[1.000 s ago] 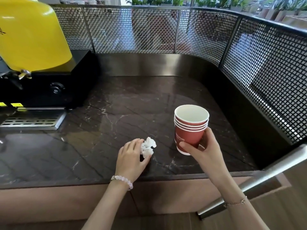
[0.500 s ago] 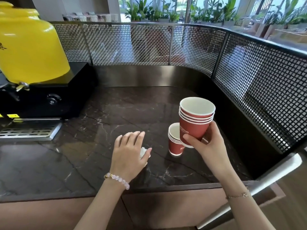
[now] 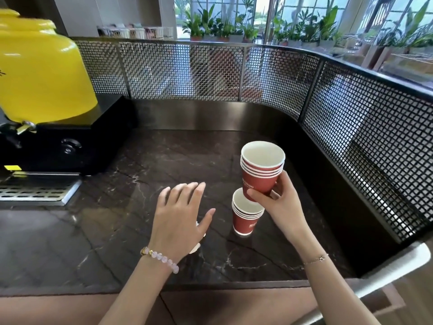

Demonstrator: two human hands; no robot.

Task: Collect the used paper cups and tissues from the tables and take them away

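Observation:
My right hand (image 3: 284,202) grips a stack of red paper cups (image 3: 261,174), tilted slightly and lifted off the dark marble counter (image 3: 164,160). Just below it a second stack of red cups (image 3: 246,219) stands upright on the counter, its rim partly behind the held stack. My left hand (image 3: 178,219) hovers flat over the counter with its fingers spread and straight. A crumpled white tissue (image 3: 195,248) lies under its palm, only small white bits showing at the hand's right edge.
A yellow drink dispenser (image 3: 39,78) on a black base stands at the back left, with a metal drip tray (image 3: 35,191) in front. A black mesh screen (image 3: 363,137) walls the counter's back and right. A metal rail (image 3: 386,270) crosses the lower right.
My right hand has raised the cup stack, uncovering a second stack left standing on the counter. My left hand has slid over the tissue and spread its fingers.

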